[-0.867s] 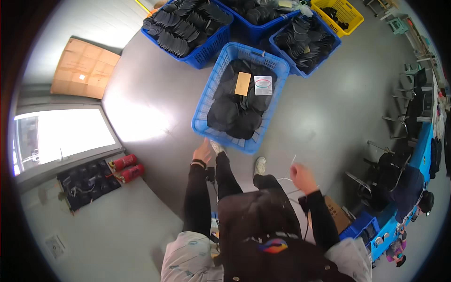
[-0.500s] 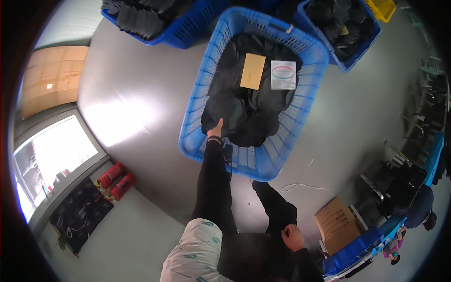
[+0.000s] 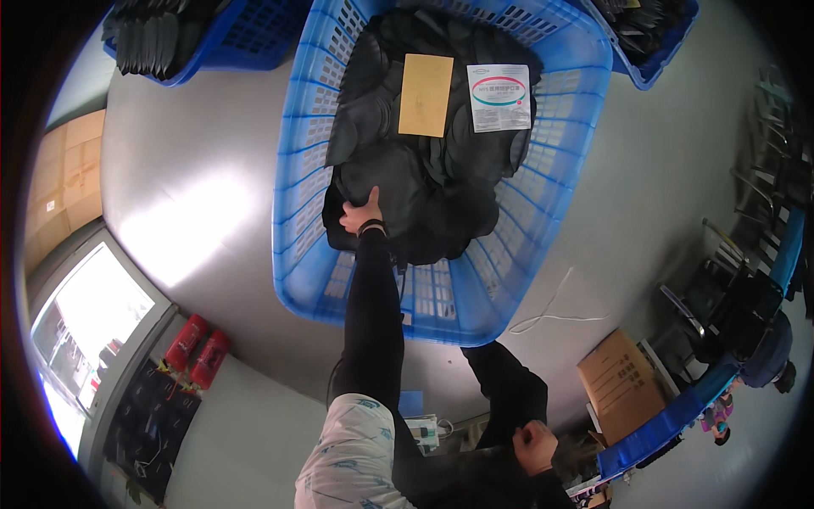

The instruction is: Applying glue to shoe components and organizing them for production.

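A large light-blue plastic basket (image 3: 573, 153) holds piles of flat, rounded black pieces (image 3: 462, 199) that look like fabric. My left hand (image 3: 363, 212) reaches in at the near left of the pile. Its thumb lies over the edge of a stack of black pieces (image 3: 383, 174), and its fingers close on that edge, partly hidden. On top of the pile lie a tan card (image 3: 426, 95) and, to its right, a white printed packet (image 3: 500, 114). My right hand (image 3: 535, 447) is curled near my lap, outside the basket; what is inside its fingers, if anything, is hidden.
Dark-blue baskets of similar black pieces stand at far left (image 3: 246, 38) and far right (image 3: 649, 64). A thin white cord (image 3: 555, 317) lies on the floor. A cardboard box (image 3: 623, 386) is at right, red fire extinguishers (image 3: 197, 349) at left. People work at the right edge.
The view has come closer to the basket, which appears larger and further left. My left hand stays at the near-left stack, its fingers now showing more. My right hand remains curled by my lap.
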`<state>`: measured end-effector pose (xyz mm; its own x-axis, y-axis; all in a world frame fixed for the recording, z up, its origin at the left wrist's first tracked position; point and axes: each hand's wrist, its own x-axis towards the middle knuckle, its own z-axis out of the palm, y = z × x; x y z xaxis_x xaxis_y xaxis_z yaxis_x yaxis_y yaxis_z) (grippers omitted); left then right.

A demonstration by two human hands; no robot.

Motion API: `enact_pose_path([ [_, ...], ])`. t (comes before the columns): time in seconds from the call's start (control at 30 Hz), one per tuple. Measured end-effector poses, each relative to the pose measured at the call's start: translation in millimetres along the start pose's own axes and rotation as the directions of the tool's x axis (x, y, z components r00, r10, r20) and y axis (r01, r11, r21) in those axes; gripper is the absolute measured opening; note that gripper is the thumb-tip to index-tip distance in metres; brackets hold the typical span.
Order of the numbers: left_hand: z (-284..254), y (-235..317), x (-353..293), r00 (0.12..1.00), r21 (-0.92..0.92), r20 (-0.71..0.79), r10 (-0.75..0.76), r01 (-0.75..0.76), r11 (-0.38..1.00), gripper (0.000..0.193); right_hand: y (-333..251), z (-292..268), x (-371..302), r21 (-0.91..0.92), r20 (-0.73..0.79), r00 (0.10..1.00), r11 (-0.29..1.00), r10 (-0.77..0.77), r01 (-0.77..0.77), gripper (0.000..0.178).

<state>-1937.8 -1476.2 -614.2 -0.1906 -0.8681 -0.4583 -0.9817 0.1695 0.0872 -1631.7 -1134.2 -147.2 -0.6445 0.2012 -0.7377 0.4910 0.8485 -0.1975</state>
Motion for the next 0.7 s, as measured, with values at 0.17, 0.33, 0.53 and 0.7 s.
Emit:
enact_pose_path([
  [0.17, 2, 14, 13, 0.953, -0.168, -0.161, 0.256, -0.282, 0.945, 0.107, -4, 0, 1, 0.041, 0.015, 0.999, 0.998, 0.037, -0.038, 0.026],
  [0.33, -7, 16, 86, 0.863, -0.553, 0.420, 0.281, -0.002, 0.833, 0.084, -10, -3, 4, 0.075, 0.028, 1.000, 0.997, -0.011, 0.008, 0.025],
  [0.53, -4, 6, 16, 0.794, -0.652, 0.389, 0.467, -0.121, 0.748, 0.056, 9, -3, -4, 0.053, -0.050, 0.999, 0.999, 0.008, -0.005, 0.026],
  [0.7, -126, -58, 20, 0.810, -0.566, 0.134, 0.571, -0.410, 0.715, 0.052, 20, -2, -20, 0.155, 0.013, 0.997, 0.986, -0.071, 0.068, 0.025],
])
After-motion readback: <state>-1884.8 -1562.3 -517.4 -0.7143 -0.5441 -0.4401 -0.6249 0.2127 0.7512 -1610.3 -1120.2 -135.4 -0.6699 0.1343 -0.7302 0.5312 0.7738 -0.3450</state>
